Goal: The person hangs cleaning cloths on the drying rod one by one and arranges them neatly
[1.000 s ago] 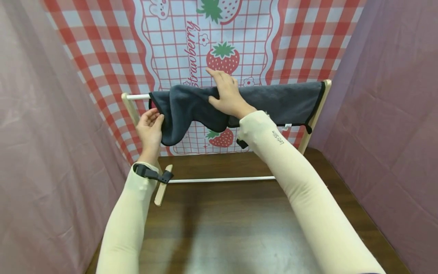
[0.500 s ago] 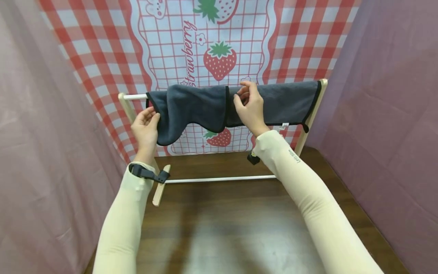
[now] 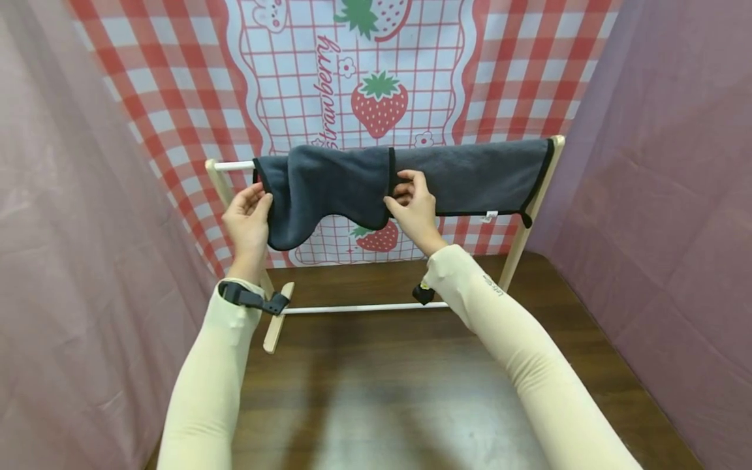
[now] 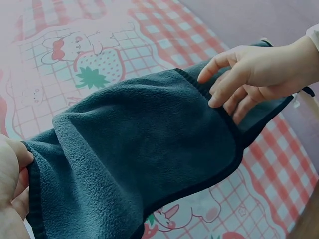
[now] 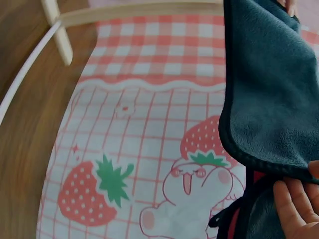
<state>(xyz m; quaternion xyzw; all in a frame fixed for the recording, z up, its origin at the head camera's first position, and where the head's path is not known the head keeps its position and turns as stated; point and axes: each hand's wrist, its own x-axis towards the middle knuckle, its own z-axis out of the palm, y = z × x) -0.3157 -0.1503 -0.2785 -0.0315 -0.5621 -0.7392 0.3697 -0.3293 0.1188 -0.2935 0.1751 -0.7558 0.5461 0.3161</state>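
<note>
A dark grey towel (image 3: 346, 179) with black trim hangs rumpled over the top bar (image 3: 234, 166) of a rack, its lower edge wavy. My left hand (image 3: 247, 219) pinches its left edge between thumb and fingers. At the opposite side, my right hand (image 3: 416, 212) pinches the towel's right trimmed edge; the right wrist view shows the thumb above the trim and fingers (image 5: 294, 201) beneath it. This edge overlaps a second grey towel (image 3: 487, 173), which hangs flat toward the right post and has a small white tag at its lower edge.
The rack has wooden side posts (image 3: 517, 248), a wooden foot (image 3: 276, 323) and a white lower bar (image 3: 364, 307). It stands on a brown wooden table (image 3: 364, 391). A strawberry-print checked cloth (image 3: 194, 78) hangs behind, with pink curtains (image 3: 658, 196) at both sides.
My right hand has come off the towel's top, moved right, then lowered to the right trimmed edge and pinched it. My left hand keeps its grip on the left edge.
</note>
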